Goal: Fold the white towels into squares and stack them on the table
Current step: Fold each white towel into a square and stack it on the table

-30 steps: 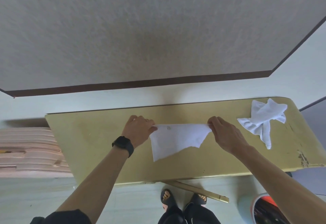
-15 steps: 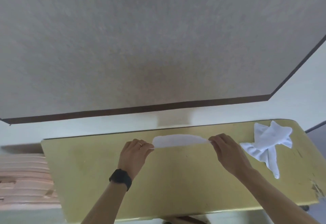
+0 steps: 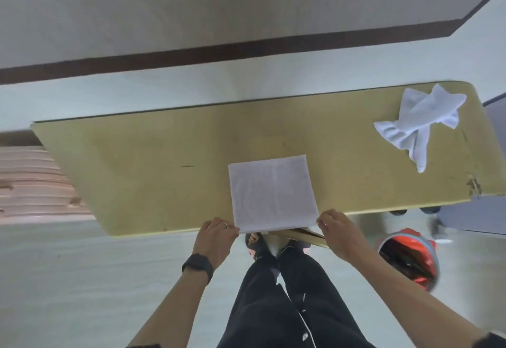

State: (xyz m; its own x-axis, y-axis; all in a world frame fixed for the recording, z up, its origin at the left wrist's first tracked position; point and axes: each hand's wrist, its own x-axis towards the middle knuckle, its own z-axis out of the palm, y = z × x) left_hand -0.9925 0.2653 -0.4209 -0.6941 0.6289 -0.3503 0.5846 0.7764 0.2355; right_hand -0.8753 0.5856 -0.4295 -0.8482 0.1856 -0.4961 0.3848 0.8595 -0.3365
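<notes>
The left hand (image 3: 216, 238) has its grip pinched on the near left corner of a flat square white cloth towel (image 3: 272, 193). The right hand (image 3: 339, 234) pinches the near right corner likewise, with fingers curled. The towel lies spread on the yellow-green rectangular table (image 3: 137, 169), and its near edge reaches just over the table's near rim, between the two hands. A black wristband (image 3: 198, 264) circles the left wrist. At the table's far right end — well apart from the flat towel — lies a crumpled heap of white towels (image 3: 421, 121). On the floor, right of the person's dark-trousered legs, stands a round red-lined bin (image 3: 408, 258) — and left of the table lie stacked pale pink boards (image 3: 32, 183).
</notes>
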